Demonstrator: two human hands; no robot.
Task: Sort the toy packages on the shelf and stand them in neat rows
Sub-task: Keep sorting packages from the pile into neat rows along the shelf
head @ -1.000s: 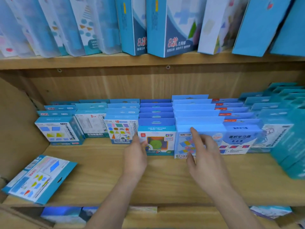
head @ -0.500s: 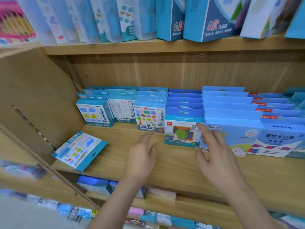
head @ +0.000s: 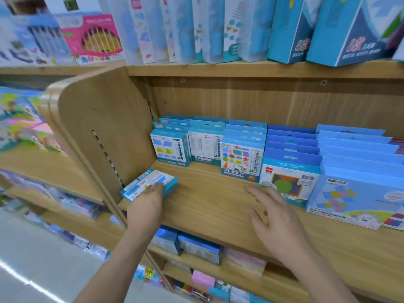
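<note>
A loose blue-and-white toy package (head: 150, 180) lies flat at the left end of the wooden shelf (head: 209, 206), against the side panel. My left hand (head: 145, 206) rests on its near edge, fingers laid over the top. My right hand (head: 275, 219) hovers open above the shelf board, fingers spread, holding nothing, just in front of the green-circle package (head: 286, 184). Behind stand rows of packages: a trapezoid-print row (head: 169, 149), a white-front row (head: 204, 145), a coloured-shapes row (head: 240, 159) and a larger light-blue row (head: 354, 197).
The curved wooden side panel (head: 105, 127) closes the shelf on the left. Tall blue boxes (head: 293, 29) fill the shelf above. More packages (head: 201, 248) sit on the shelf below. Bare board lies between my two hands.
My left hand moved left from the standing rows and came down on the loose flat package. My right hand drew back off the front packages. The view swung left.
</note>
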